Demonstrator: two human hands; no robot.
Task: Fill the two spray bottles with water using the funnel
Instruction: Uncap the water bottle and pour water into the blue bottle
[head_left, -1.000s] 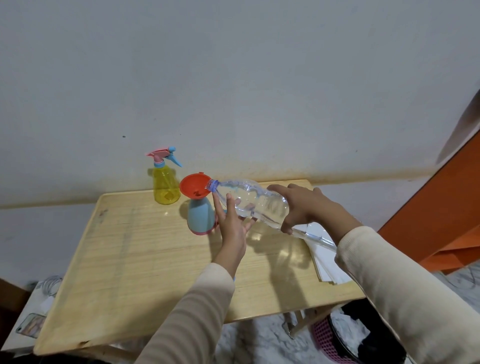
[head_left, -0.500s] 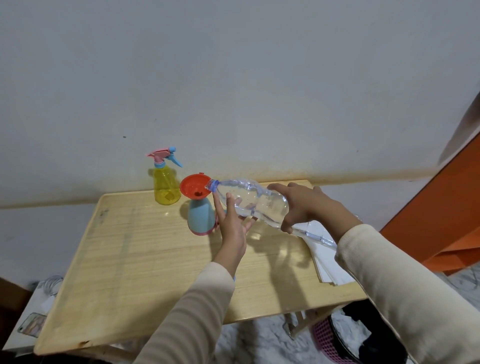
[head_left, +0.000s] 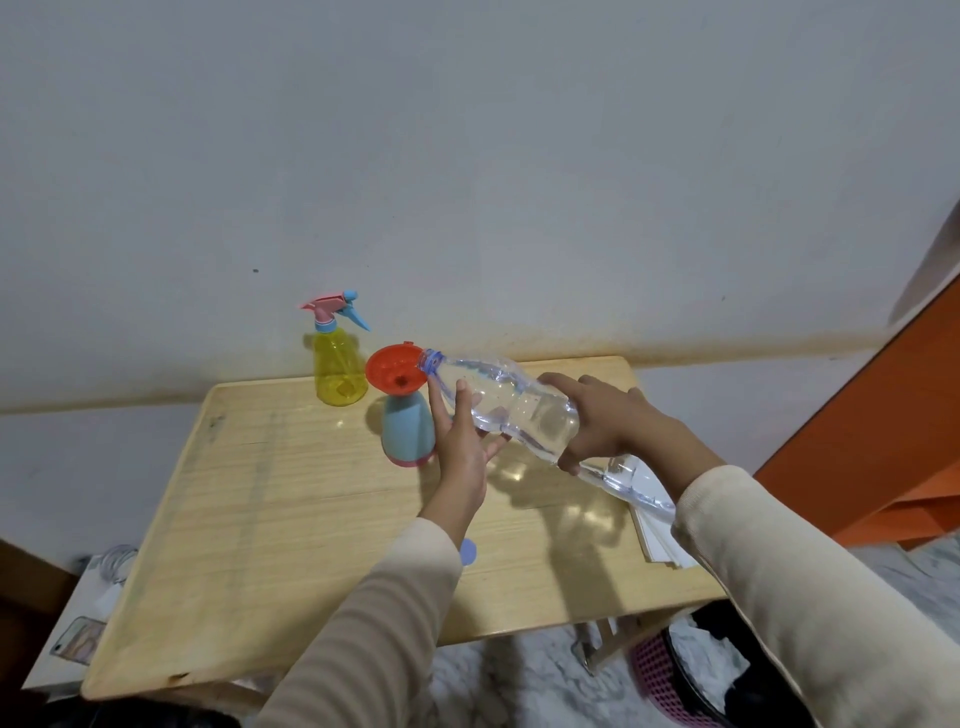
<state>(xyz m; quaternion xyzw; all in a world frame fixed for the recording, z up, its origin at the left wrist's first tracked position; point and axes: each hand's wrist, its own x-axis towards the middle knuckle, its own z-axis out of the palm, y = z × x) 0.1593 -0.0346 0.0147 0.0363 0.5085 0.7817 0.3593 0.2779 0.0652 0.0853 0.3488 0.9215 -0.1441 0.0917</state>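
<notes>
The blue spray bottle (head_left: 408, 434), with no spray head on it, stands upright near the middle of the table's (head_left: 260, 519) far edge, and the orange funnel (head_left: 393, 375) sits in its neck. It looks like light, thin plastic that tips easily with the funnel on top, so it is best steadied low on its body. The clear water bottle (head_left: 509, 402) lies tilted, with its open mouth at the funnel's rim. It is soft-walled, likely slick when wet, and best gripped around its middle. The right hand (head_left: 597, 421) is wrapped around that middle. The left hand (head_left: 460, 441) has straight fingers resting against the blue bottle's side and under the water bottle's shoulder, clasping nothing. The yellow spray bottle (head_left: 337, 376), capped with a pink and blue trigger head, stands just beside them toward the far left corner. A small blue cap (head_left: 468, 551) lies mid-table, and white papers (head_left: 660, 538) overhang the right edge. No label or writing can be read on any bottle.
</notes>
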